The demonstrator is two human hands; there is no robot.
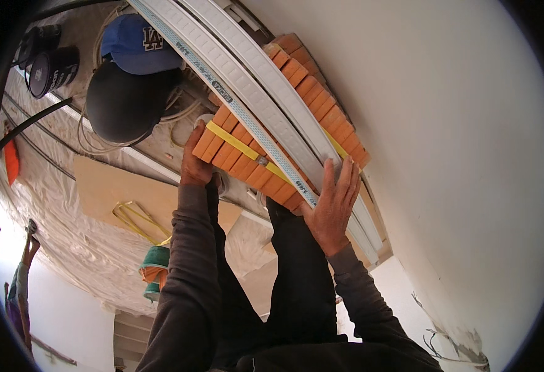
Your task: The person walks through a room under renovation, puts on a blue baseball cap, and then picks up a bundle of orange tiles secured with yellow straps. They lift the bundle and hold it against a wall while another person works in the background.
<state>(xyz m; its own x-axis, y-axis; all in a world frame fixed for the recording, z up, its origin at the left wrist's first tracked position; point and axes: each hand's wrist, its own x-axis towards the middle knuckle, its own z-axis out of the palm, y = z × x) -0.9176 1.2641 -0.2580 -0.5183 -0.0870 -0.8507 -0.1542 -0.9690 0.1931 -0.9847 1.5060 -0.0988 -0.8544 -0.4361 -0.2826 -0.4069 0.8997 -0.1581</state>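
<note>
A strapped bundle of orange bricks point(284, 118) lies in front of my legs, bound by a yellow strap point(234, 144). Long white ribbed plastic profiles point(253, 80) run diagonally over its top. My left hand point(194, 158) grips the bundle's left end, fingers curled under it. My right hand point(334, 201) clasps the right end, with its fingers spread flat over the bricks and the edge of a white profile.
A white wall point(458, 155) fills the right side. A blue cap point(138, 43) sits on a dark round object point(126, 102), with black buckets point(52, 68) beyond. A cardboard sheet point(107, 189), loose yellow strap loops point(138, 220) and plastic sheeting point(67, 242) cover the floor at left.
</note>
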